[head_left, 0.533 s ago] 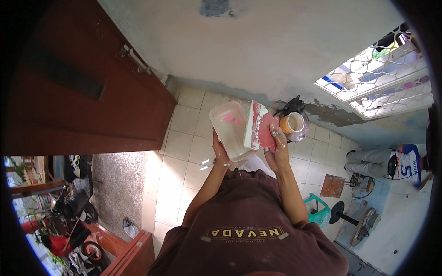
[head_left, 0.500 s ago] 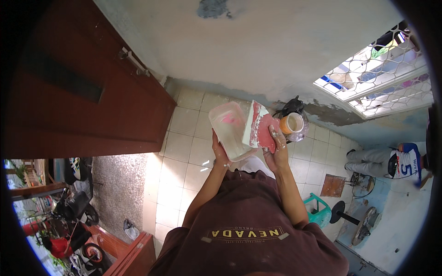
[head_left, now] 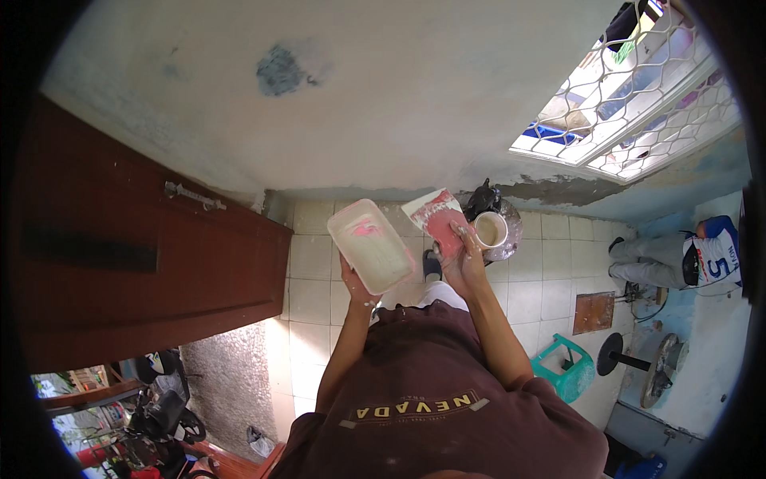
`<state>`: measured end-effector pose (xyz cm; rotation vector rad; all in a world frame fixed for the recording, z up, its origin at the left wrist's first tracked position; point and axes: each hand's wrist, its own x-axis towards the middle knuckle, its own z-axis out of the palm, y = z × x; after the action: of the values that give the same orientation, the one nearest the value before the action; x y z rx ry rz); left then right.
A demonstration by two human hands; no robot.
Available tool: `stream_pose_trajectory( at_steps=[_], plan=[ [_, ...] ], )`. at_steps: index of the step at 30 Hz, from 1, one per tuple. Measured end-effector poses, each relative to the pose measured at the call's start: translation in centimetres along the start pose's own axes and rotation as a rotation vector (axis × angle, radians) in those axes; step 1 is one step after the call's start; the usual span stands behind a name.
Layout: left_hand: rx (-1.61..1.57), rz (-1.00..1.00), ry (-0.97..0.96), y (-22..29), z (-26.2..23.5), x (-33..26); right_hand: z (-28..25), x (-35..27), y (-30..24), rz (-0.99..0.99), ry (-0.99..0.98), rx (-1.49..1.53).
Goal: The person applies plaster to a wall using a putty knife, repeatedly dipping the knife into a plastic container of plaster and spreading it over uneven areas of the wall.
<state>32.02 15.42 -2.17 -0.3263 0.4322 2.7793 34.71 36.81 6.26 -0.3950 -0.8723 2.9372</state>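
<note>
Tray (head_left: 372, 246) and trowel (head_left: 436, 215) now apart; half a second ago the trowel lay against the tray. Left hand (head_left: 357, 286) fingers grasp the tray from under; right hand (head_left: 463, 259) fingers clench the trowel handle. Judged: load taken, blade lifting toward wall (head_left: 383, 96).

smooth plastic tray (head_left: 372, 247), glossy floor tiles (head_left: 311, 279), matt plaster wall (head_left: 383, 96).
</note>
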Motion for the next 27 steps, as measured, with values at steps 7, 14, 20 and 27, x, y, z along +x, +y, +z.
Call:
stream_pose_trajectory(
  at_steps=[7,14,20,27],
  plan=[
    [0.195,0.077,0.084,0.8,-0.9,4.8,-4.5,11.6,-7.0,0.081,0.114,-0.01],
    [0.1,0.156,0.035,-3.0,4.0,6.6,-9.8,25.2,-9.6,0.169,0.147,0.094],
    [0.073,0.166,0.077,-6.3,5.5,8.8,-10.2,34.6,-21.2,-0.078,-0.048,0.471],
    [0.14,0.186,0.032,-7.7,6.5,12.3,-5.5,24.8,-28.6,-0.21,0.058,0.161]
  ],
)
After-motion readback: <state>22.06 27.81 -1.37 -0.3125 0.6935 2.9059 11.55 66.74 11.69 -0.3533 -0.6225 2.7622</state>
